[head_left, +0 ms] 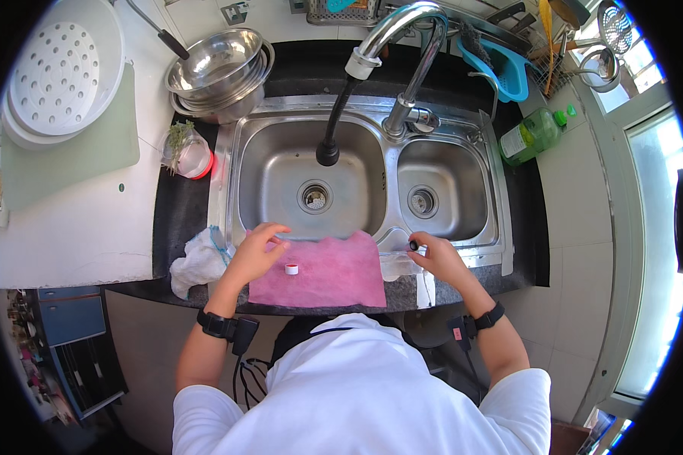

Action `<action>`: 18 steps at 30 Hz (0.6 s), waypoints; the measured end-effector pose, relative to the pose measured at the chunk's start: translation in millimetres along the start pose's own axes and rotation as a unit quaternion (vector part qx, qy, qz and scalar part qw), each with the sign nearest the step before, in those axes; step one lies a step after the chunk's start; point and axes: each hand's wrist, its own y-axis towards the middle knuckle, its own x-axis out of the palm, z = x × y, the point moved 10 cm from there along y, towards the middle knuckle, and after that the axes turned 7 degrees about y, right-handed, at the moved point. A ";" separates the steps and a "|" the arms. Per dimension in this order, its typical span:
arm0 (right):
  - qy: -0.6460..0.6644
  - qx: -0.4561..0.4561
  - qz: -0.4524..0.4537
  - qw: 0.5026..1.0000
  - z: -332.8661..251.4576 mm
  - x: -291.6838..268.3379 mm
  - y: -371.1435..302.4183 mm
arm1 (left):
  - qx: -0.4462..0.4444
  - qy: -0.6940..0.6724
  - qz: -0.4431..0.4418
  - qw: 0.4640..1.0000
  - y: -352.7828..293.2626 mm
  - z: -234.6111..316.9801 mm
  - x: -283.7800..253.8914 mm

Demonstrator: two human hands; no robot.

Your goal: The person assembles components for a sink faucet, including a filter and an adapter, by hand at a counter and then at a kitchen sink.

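A pink cloth (319, 284) lies over the front edge of the sink and the dark counter. On it sits a small white cap-like piece with a red top (291, 268). My left hand (259, 254) hovers at the cloth's upper left corner, thumb and fingers apart, with nothing seen in it. Beyond the cloth's right side, my right hand (440, 258) pinches a small black round piece (413, 245) between thumb and forefinger. Its other fingers are curled and partly hidden. A clear plastic piece (399, 265) lies below that hand, on the counter edge.
Ahead is a steel double-bowl sink (254, 189) with a tall faucet (368, 49) and black hose. Metal bowls (220, 68), a jar with herbs (193, 155) and a white rag (199, 264) stand left. A green bottle (533, 136) and blue basket (501, 68) are right.
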 end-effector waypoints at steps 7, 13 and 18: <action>0.027 -0.112 -0.012 0.993 -98.3 0.8 59.4 | -0.010 -0.021 0.025 0.999 -8.7 6.9 -8.2; -0.257 -0.250 0.030 0.933 -143.6 33.0 83.2 | -0.053 0.049 -0.005 0.997 -30.4 -10.0 14.4; -0.388 -0.253 0.051 0.885 -157.1 48.7 86.4 | -0.094 0.124 0.015 0.988 -40.5 -23.4 36.1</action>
